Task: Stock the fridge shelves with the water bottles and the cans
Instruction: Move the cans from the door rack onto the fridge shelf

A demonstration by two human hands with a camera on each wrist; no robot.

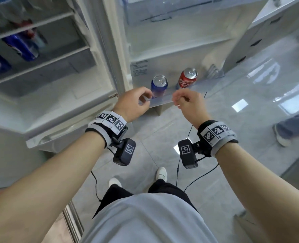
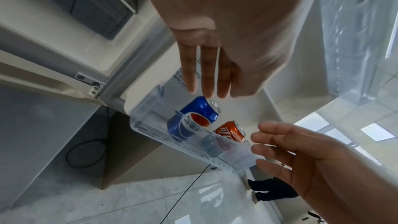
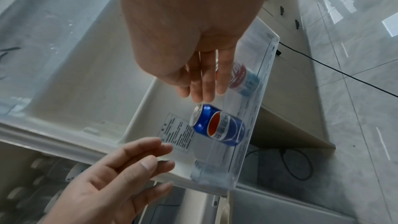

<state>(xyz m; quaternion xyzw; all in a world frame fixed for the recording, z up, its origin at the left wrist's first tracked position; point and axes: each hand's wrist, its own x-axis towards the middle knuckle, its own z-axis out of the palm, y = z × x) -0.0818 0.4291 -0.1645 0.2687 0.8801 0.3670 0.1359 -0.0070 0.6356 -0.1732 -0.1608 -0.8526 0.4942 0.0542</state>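
A blue cola can (image 1: 159, 86) and a red cola can (image 1: 187, 78) stand upright side by side in the clear bottom bin (image 1: 164, 99) of the open fridge door. My left hand (image 1: 146, 98) hovers just in front of the blue can, fingers relaxed, holding nothing. My right hand (image 1: 177, 100) hangs in front of the red can, loosely curled and empty. The left wrist view shows straight fingers (image 2: 206, 74) above the blue can (image 2: 198, 113) and the red can (image 2: 231, 130). In the right wrist view the blue can (image 3: 217, 125) lies below my fingers (image 3: 200, 83).
Blue cans (image 1: 21, 48) stand on a fridge shelf at the left, behind white shelf edges. A white drawer cabinet (image 1: 267, 32) stands at the upper right. Another person's shoe and trouser leg (image 1: 288, 130) are on the tiled floor at the right. A black cable (image 1: 190, 130) trails down.
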